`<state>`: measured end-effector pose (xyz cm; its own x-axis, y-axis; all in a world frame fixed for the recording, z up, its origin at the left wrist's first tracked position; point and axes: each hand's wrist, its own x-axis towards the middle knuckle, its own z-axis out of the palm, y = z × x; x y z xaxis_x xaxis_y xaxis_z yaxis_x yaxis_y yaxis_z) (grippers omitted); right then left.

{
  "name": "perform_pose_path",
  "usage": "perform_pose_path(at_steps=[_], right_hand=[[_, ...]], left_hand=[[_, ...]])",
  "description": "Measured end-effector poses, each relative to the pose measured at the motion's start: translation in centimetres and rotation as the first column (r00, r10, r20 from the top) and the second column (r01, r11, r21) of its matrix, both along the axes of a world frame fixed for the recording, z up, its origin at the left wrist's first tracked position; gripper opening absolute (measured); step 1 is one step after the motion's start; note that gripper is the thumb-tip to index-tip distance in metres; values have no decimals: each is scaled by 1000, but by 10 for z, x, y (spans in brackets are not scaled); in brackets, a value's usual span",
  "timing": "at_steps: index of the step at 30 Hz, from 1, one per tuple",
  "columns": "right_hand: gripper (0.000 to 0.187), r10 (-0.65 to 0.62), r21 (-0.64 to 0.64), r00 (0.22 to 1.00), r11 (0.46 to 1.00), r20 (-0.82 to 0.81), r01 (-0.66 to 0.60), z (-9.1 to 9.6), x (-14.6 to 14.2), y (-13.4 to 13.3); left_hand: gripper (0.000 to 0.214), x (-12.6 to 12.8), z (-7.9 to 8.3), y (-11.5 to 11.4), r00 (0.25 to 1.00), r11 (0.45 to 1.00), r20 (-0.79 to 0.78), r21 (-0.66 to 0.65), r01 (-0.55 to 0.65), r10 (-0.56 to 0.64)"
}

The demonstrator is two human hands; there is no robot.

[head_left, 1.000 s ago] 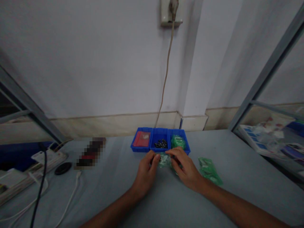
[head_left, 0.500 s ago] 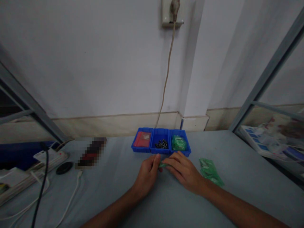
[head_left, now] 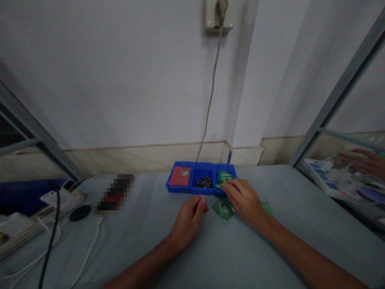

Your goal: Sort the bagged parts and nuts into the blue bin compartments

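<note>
My left hand rests above the table with its fingers curled closed. Whatever may be inside it is hidden. My right hand reaches over the front of the right blue bin, fingers together at a small green plastic bag whose edge shows by the fingertips. More green bags lie in that bin. On the table between my hands is a flat green bag. Another green bag is partly covered by my right wrist.
The middle blue bin holds small black and silvery parts; the left bin holds a red bag. Left are a power strip, cables and a black disc. Another person's hand shows far right.
My right hand has left my left hand and moved up to the right bin. A green bag now lies on the table between them. Another person's hand has appeared at far right.
</note>
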<state>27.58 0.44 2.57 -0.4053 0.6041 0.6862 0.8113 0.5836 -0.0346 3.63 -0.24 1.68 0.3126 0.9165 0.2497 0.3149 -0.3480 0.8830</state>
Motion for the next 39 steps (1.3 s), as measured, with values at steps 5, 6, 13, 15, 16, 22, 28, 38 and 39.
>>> perform_pose_path(at_steps=[5, 6, 13, 15, 16, 22, 28, 38, 39], right_hand=[[28, -34, -20, 997, 999, 73, 36, -2, 3, 2], [28, -38, -19, 996, 999, 80, 39, -2, 4, 2], [27, 2, -62, 996, 998, -88, -8, -5, 8, 3], [28, -6, -57, 991, 998, -131, -1, -9, 8, 3], [28, -1, -51, 990, 999, -144, -6, -10, 8, 3], [28, -19, -110, 999, 994, -33, 16, -9, 5, 4], [36, -108, -56, 994, 992, 35, 110, -7, 10, 8], [18, -134, -68, 990, 988, 51, 137, -8, 11, 10], [18, -136, -66, 990, 988, 44, 138, -9, 11, 10]], left_hand=[[46, 0, -1, 0, 1000, 1000, -22, 9, 11, -11], [46, -1, -2, 0, 1000, 1000, -29, 12, 12, -11], [33, 0, 1, -3, 995, 990, -76, 121, 73, -65], [30, 1, 3, -4, 990, 981, -103, 158, 114, -99], [29, 1, 3, -5, 987, 976, -115, 172, 132, -113], [26, 0, 0, -7, 979, 963, -145, 208, 172, -143], [25, 1, 0, -6, 979, 963, -157, 214, 162, -130], [25, 0, -2, -6, 961, 943, -216, 245, 225, -173], [27, 0, -2, -6, 952, 936, -243, 252, 246, -185]])
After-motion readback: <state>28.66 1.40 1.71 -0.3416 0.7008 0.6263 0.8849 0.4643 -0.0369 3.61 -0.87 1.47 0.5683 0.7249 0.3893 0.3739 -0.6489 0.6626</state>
